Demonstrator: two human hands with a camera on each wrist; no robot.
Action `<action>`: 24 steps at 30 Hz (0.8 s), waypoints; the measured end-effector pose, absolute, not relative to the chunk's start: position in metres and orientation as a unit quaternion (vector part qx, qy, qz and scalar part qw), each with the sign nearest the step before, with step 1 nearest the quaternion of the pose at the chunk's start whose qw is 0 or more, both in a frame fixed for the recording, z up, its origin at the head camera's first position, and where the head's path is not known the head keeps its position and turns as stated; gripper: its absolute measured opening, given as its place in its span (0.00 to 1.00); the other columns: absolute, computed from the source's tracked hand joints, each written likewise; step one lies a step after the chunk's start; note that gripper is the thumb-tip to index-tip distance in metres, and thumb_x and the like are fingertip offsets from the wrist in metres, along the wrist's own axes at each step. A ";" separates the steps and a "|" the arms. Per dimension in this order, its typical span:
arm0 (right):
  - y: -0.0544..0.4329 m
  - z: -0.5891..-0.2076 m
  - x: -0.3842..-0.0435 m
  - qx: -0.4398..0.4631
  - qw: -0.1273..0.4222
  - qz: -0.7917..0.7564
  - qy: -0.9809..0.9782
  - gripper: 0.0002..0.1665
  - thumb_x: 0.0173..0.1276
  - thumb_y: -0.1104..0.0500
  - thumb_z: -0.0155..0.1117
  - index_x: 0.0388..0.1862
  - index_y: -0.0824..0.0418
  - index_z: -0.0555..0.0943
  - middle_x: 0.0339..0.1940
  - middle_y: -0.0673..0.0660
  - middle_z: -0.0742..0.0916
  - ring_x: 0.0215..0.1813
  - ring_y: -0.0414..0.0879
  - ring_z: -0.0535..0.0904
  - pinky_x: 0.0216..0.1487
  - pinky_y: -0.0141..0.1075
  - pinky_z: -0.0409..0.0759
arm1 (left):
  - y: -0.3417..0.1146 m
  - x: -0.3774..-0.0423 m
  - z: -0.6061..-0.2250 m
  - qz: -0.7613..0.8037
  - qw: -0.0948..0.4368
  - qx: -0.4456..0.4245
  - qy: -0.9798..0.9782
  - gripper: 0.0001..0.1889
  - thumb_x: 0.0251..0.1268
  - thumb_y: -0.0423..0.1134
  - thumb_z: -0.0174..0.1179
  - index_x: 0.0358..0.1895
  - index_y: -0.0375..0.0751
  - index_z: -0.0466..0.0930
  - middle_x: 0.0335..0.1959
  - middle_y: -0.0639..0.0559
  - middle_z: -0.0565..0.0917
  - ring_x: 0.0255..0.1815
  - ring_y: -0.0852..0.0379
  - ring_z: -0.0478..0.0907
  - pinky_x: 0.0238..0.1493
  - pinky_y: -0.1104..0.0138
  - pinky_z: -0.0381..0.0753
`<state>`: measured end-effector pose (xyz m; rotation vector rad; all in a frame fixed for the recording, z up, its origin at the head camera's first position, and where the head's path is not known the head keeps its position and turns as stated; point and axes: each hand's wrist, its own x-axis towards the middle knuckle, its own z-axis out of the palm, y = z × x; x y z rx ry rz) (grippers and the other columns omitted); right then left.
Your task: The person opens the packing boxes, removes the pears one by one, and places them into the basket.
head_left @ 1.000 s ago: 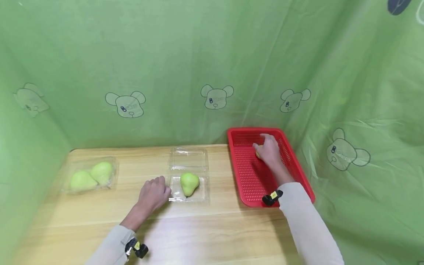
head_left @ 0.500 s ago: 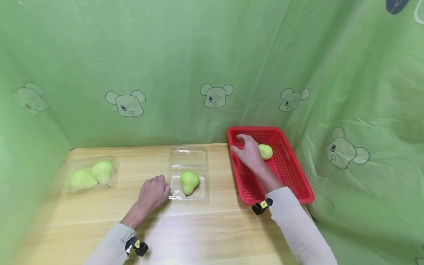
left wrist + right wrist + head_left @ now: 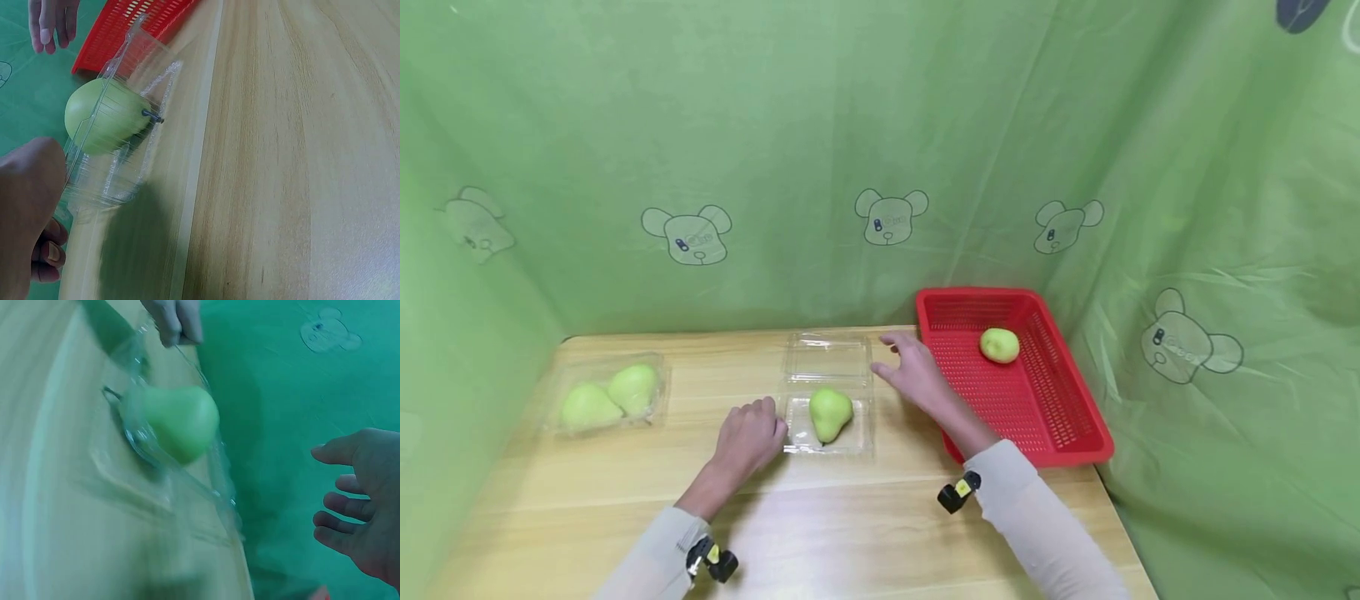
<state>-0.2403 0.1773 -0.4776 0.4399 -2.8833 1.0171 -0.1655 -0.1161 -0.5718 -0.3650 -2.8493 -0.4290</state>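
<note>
A green pear (image 3: 831, 414) lies in the near half of a clear plastic clamshell box (image 3: 863, 433), whose lid (image 3: 827, 357) is folded back away from me. My left hand (image 3: 748, 436) has its fingers curled at the box's left edge and seems to pinch the rim; its fingertips are partly hidden. To the right of the lid, my right hand (image 3: 916, 372) hovers with thumb and fingers spread and nothing between them. In the right wrist view the fingers of the right hand (image 3: 362, 506) are apart, against the green curtain.
A red perforated basket (image 3: 940, 392) stands on the right, holding one yellow-green fruit (image 3: 999, 345). On the far left sits another clear box (image 3: 658, 367) with two green pears (image 3: 587, 406) inside. A green curtain (image 3: 790, 167) closes off the back and sides of the wooden table (image 3: 850, 533).
My right hand has moved left, out of the red basket and over toward the box lid, leaving the yellow-green fruit behind in the basket. My left hand stays in place.
</note>
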 end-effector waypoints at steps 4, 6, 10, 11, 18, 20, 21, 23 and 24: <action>0.161 -0.484 -0.230 0.160 -0.002 0.330 -0.930 0.36 0.66 0.53 0.74 0.70 0.63 0.75 0.66 0.62 0.83 0.65 0.60 0.81 0.66 0.53 0.83 | -0.116 -0.166 -0.573 -0.141 0.136 -0.132 -0.972 0.14 0.68 0.36 0.55 0.23 0.44 0.65 0.17 0.52 0.66 0.18 0.55 0.60 0.25 0.64 0.65; 0.154 -0.488 -0.225 0.166 -0.020 0.331 -0.928 0.37 0.66 0.52 0.74 0.71 0.62 0.75 0.66 0.61 0.83 0.66 0.59 0.81 0.65 0.52 0.84 | -0.116 -0.165 -0.573 -0.139 0.142 -0.135 -0.971 0.14 0.68 0.35 0.55 0.23 0.44 0.66 0.16 0.52 0.67 0.18 0.55 0.61 0.24 0.63 0.67; 0.142 -0.498 -0.219 0.180 -0.041 0.340 -0.922 0.36 0.66 0.54 0.75 0.70 0.62 0.75 0.66 0.60 0.83 0.65 0.59 0.81 0.63 0.50 0.85 | -0.115 -0.164 -0.572 -0.141 0.137 -0.136 -0.971 0.14 0.69 0.35 0.55 0.24 0.43 0.66 0.17 0.52 0.67 0.18 0.55 0.62 0.26 0.61 0.71; 0.140 -0.500 -0.217 0.181 -0.046 0.341 -0.921 0.36 0.66 0.54 0.75 0.70 0.62 0.75 0.66 0.60 0.82 0.65 0.59 0.81 0.63 0.50 0.85 | -0.115 -0.163 -0.571 -0.144 0.134 -0.136 -0.971 0.13 0.69 0.35 0.54 0.24 0.43 0.67 0.17 0.52 0.67 0.18 0.55 0.62 0.26 0.61 0.71; 0.131 -0.513 -0.214 0.198 -0.079 0.328 -0.920 0.39 0.65 0.53 0.76 0.71 0.63 0.74 0.68 0.62 0.81 0.66 0.59 0.80 0.64 0.50 0.85 | -0.115 -0.162 -0.569 -0.143 0.148 -0.151 -0.967 0.12 0.68 0.34 0.53 0.24 0.44 0.66 0.16 0.53 0.65 0.18 0.56 0.59 0.24 0.65 0.66; 0.128 -0.517 -0.213 0.202 -0.085 0.320 -0.922 0.40 0.64 0.53 0.77 0.72 0.64 0.73 0.68 0.62 0.81 0.65 0.58 0.81 0.64 0.49 0.85 | -0.115 -0.161 -0.569 -0.141 0.154 -0.159 -0.965 0.12 0.67 0.34 0.53 0.24 0.45 0.65 0.16 0.54 0.64 0.17 0.57 0.58 0.23 0.65 0.65; 0.127 -0.518 -0.212 0.205 -0.086 0.316 -0.922 0.41 0.64 0.53 0.77 0.72 0.64 0.73 0.68 0.62 0.81 0.65 0.57 0.81 0.64 0.49 0.85 | -0.116 -0.161 -0.569 -0.141 0.155 -0.161 -0.964 0.12 0.66 0.34 0.53 0.24 0.45 0.65 0.16 0.55 0.63 0.17 0.57 0.58 0.23 0.66 0.65; 0.124 -0.522 -0.210 0.206 -0.087 0.309 -0.924 0.42 0.62 0.51 0.78 0.72 0.63 0.73 0.68 0.61 0.81 0.64 0.56 0.81 0.64 0.48 0.85 | -0.117 -0.161 -0.569 -0.140 0.150 -0.164 -0.965 0.12 0.66 0.35 0.53 0.24 0.46 0.64 0.16 0.55 0.63 0.17 0.57 0.58 0.24 0.65 0.65; 0.123 -0.523 -0.208 0.204 -0.089 0.308 -0.925 0.43 0.62 0.51 0.79 0.72 0.63 0.73 0.68 0.61 0.81 0.63 0.56 0.82 0.63 0.48 0.85 | -0.117 -0.161 -0.569 -0.140 0.145 -0.163 -0.966 0.12 0.66 0.35 0.53 0.24 0.46 0.64 0.16 0.55 0.63 0.18 0.57 0.58 0.25 0.65 0.65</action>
